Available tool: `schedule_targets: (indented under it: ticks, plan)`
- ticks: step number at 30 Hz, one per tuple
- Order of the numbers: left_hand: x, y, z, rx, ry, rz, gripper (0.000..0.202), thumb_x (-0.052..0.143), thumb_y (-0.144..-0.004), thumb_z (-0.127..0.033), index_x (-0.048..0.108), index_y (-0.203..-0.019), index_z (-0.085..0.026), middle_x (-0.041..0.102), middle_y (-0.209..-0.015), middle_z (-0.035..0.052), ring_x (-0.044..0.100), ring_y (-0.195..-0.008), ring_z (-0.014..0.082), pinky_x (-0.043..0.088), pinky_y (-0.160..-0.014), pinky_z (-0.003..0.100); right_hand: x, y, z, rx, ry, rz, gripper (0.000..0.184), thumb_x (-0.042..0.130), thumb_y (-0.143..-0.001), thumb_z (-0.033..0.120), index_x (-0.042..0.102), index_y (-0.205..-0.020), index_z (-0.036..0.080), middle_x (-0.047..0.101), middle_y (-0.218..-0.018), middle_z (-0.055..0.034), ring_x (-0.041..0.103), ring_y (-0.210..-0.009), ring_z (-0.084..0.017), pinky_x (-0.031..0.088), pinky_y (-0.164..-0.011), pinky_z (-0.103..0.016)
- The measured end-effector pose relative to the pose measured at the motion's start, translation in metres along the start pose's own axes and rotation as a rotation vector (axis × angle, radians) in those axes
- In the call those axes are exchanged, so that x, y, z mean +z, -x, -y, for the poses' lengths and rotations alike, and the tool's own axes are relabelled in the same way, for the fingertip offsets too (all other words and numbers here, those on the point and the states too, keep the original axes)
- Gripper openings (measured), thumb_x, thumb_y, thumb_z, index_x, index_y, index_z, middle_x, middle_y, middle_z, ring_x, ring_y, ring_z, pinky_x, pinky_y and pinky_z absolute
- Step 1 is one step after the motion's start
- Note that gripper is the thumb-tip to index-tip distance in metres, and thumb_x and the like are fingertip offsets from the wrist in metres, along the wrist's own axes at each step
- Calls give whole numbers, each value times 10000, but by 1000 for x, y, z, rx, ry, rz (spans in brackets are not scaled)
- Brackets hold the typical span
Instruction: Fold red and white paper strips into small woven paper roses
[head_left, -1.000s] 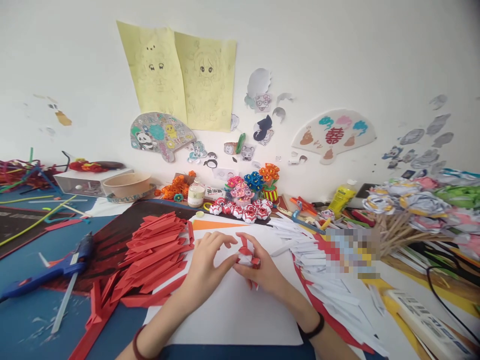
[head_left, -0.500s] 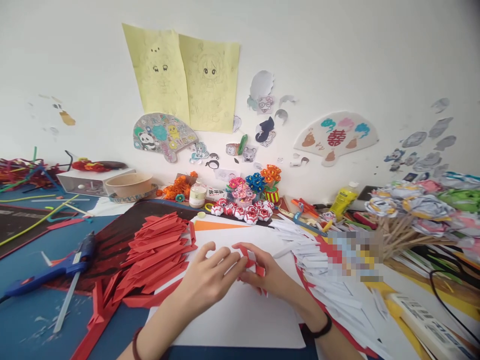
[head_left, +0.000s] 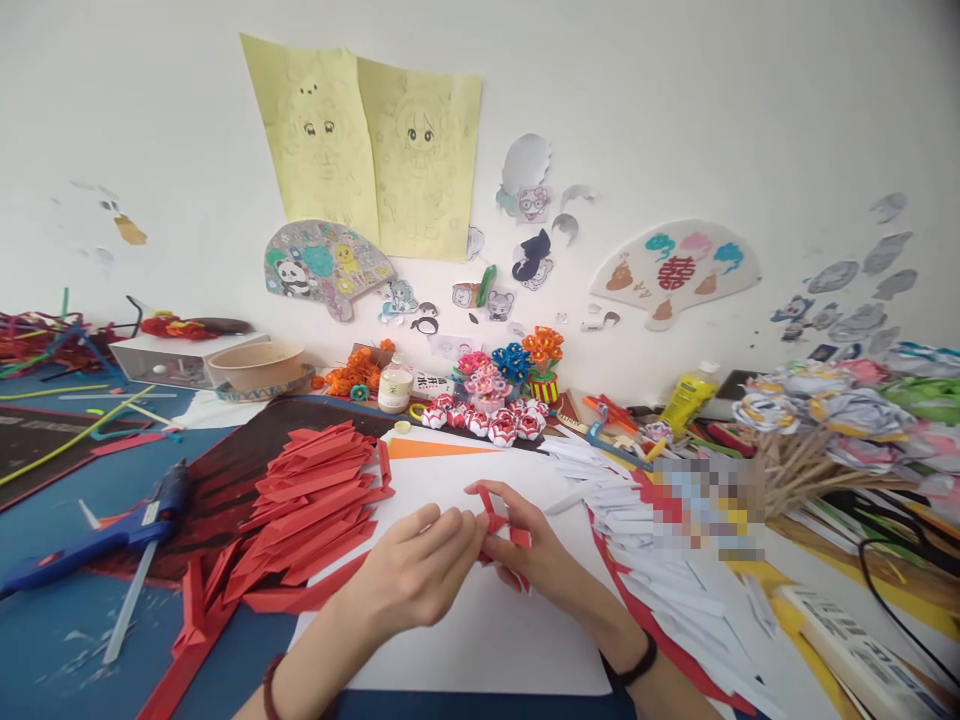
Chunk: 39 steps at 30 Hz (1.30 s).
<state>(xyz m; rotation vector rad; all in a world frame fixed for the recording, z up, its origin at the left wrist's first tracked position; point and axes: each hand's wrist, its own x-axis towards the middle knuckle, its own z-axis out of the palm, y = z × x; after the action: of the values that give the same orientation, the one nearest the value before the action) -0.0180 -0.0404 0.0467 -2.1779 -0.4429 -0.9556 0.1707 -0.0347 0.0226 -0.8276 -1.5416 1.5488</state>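
Note:
A small folded red-and-white paper piece is held up in front of me, above the white paper sheet. My right hand grips it from the right, thumb and fingers around it. From the left, my left hand pinches its near edge, the fingers curled together; the fingertips partly hide the contact. Left of my hands lies a heap of folded red paper strips. On the right a pile of folded white paper strips spreads over red paper.
A blue glue gun rests at the left, near a beige bowl. Red-and-white paper flowers sit at the back. A yellow bottle and a bunch of paper flowers on sticks stand at the right.
The fingers of my left hand have curled in more tightly against the paper piece, where they were more spread before. My right hand keeps its hold in nearly the same place.

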Motion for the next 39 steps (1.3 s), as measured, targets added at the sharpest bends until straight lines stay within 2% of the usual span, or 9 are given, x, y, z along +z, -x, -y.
schedule_targets:
  ticks: [7, 15, 19, 22, 24, 26, 29, 32, 39]
  plan:
    - [-5, -3, 3, 40, 37, -7, 306, 345, -956, -44, 650, -963, -20, 680, -815, 101, 579, -815, 169, 401, -709, 299, -1, 1, 3, -4, -62, 12, 527, 692, -811, 415, 445, -1254, 270, 541, -716, 38, 523, -569, -97, 327, -367, -144]
    - [-5, 2, 0, 33, 36, -10, 326, 346, -949, -53, 670, -975, -30, 696, -844, 106, 579, -840, 170, 406, -735, 298, -6, 2, 6, -38, 0, 114, 589, 684, -809, 458, 417, -1299, 271, 530, -732, 46, 471, -493, -63, 371, -409, -169]
    - [-2, 8, 0, -5, -22, -14, 321, 367, -943, -62, 680, -1014, -65, 709, -912, 92, 578, -861, 163, 397, -797, 307, -16, 1, 6, -92, 131, 131, 797, 668, -741, 623, 344, -1389, 290, 592, -1005, -54, 607, -764, -155, 486, -568, -238]
    - [-1, 11, 2, -12, -36, 21, 313, 381, -939, -50, 674, -1037, -95, 706, -931, 76, 582, -868, 143, 381, -826, 295, -26, 1, 10, -247, 259, -69, 778, 620, -716, 707, 449, -1336, 270, 550, -1191, -101, 573, -986, -215, 496, -774, -314]
    - [0, 12, 3, -14, -28, 38, 292, 397, -944, -63, 665, -1051, -103, 704, -920, 69, 586, -856, 133, 372, -824, 287, -31, 2, 15, -296, 279, -169, 633, 537, -797, 694, 551, -1230, 232, 591, -1116, -98, 575, -964, -212, 474, -807, -322]
    - [0, 12, 4, -20, -15, 40, 282, 402, -949, -68, 659, -1058, -111, 704, -910, 61, 588, -853, 124, 368, -821, 283, -32, 3, 19, -246, 291, -203, 502, 462, -886, 625, 623, -1109, 204, 631, -970, -79, 587, -856, -186, 469, -770, -311]
    - [0, 12, 3, -19, 0, 35, 294, 382, -959, -71, 657, -1054, -114, 708, -907, 49, 585, -869, 120, 368, -823, 285, -27, 4, 21, -159, 335, -143, 370, 627, -829, 538, 670, -914, 180, 635, -828, -40, 568, -751, -161, 463, -713, -286]
    - [0, 12, 2, -22, 0, 24, 305, 365, -967, -77, 659, -1043, -113, 712, -899, 38, 576, -867, 115, 371, -826, 289, -22, 4, 18, -128, 334, -104, 319, 718, -765, 482, 660, -792, 170, 619, -741, -13, 555, -701, -147, 464, -684, -274]
    - [2, 9, -1, -19, 7, 40, 310, 383, -932, -33, 667, -1019, -120, 713, -890, 43, 584, -852, 121, 390, -827, 286, -17, 5, 16, -170, 326, -259, 282, 712, -771, 421, 649, -657, 171, 628, -646, -16, 562, -628, -150, 471, -631, -277]
